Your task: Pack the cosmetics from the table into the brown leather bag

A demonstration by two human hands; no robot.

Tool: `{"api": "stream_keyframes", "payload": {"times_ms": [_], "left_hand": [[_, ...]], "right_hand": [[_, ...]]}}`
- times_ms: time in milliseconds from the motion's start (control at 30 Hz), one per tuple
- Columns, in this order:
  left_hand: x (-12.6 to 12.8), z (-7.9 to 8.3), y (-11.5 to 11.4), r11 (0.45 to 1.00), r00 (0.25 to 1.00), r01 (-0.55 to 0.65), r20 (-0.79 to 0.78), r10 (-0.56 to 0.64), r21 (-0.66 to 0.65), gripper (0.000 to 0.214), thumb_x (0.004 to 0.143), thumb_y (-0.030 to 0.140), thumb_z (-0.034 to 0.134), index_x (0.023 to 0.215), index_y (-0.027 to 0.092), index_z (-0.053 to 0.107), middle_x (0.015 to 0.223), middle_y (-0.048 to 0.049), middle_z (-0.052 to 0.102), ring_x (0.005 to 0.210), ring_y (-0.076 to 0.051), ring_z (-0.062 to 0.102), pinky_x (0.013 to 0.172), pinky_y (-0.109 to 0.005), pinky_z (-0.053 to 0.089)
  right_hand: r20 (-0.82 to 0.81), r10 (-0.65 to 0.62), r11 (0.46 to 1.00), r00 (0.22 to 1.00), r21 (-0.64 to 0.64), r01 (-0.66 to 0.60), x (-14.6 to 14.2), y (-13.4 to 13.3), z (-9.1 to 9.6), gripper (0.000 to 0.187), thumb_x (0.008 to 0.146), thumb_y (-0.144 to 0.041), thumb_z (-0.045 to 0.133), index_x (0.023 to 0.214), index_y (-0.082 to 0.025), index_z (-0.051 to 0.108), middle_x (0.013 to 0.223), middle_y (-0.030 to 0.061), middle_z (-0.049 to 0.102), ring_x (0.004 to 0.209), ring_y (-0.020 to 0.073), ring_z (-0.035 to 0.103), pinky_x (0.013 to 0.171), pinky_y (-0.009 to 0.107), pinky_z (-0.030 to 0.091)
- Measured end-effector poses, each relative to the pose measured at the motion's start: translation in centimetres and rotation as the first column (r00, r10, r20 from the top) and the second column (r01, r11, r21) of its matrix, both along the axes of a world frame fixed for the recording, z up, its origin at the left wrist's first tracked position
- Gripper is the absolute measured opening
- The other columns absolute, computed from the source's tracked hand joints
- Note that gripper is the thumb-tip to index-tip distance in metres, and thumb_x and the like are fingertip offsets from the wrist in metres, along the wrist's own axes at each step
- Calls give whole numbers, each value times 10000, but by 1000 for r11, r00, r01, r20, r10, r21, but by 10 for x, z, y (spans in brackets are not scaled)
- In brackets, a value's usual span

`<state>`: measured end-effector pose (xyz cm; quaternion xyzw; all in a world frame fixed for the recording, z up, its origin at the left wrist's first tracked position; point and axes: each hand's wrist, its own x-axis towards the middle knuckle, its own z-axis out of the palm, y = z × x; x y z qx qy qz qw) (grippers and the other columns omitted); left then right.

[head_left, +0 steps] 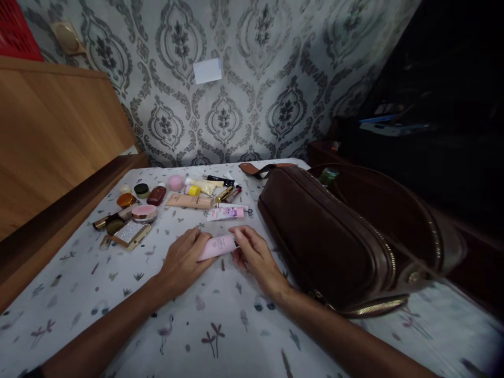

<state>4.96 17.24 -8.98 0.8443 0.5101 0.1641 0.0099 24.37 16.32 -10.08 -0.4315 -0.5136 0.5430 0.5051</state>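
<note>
Head view — two hands point(183, 262) point(255, 257) on one pink tube point(217, 247).

grey damask-patterned wallpaper point(224, 118) covers the wall, a white card point(207, 71) against it; at left, red slatted plastic point(18, 31) shows above a wood-grain panel point(59, 110).

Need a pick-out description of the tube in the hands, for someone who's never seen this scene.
Find the big brown bag on the right. Just left of it, over the sheet, the left hand grips the tube and the right hand is at its other end. Its pale pink body sets it apart from the peach tube and pink-capped white tube lying beyond.
</note>
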Motion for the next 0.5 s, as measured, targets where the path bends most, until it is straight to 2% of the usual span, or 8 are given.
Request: {"api": "stream_keyframes", "payload": {"times_ms": [167, 300, 400, 500], "left_hand": [[1, -3, 0, 1000, 1000, -11, 14, 12, -25, 180, 927, 416, 600, 957, 239, 593, 912, -20, 585, 874, -214, 590, 688, -305, 443], [0, -3, 2, 993, 997, -50, 54, 56, -108, 178, 910, 413, 611, 918, 239, 576, 895, -8, 581, 862, -211, 591, 686, -305, 432], [-2, -2, 3, 987, 993, -44, 97, 60, -153, 160, 900, 385, 624, 936, 236, 576, 915, -6, 591, 878, -213, 597, 710, -313, 433], [-3, -2, 4, 987, 992, -31, 113, 49, -159, 156, 898, 375, 628, 928, 233, 572, 914, -4, 592, 877, -212, 597, 709, -311, 430]], "right_hand": [[11, -72, 996, 997, 51, 71, 1, 4, -2, 400, 826, -580, 639, 976, -218, 560, 689, -33, 547, 547, 137, 517, 516, 271, 434], [31, -60, 995, 998, 88, 57, 4, 4, 0, 329, 847, -467, 624, 1053, -213, 583, 732, -13, 567, 656, 156, 558, 640, 302, 491], [62, -43, 994, 997, 105, 37, 6, 1, 2, 350, 852, -409, 615, 1147, -222, 601, 863, 22, 607, 699, 157, 566, 683, 320, 511], [64, -37, 993, 997, 114, 30, 7, 0, 3, 387, 858, -409, 600, 1203, -233, 596, 985, 48, 615, 743, 162, 590, 660, 312, 518]]}}
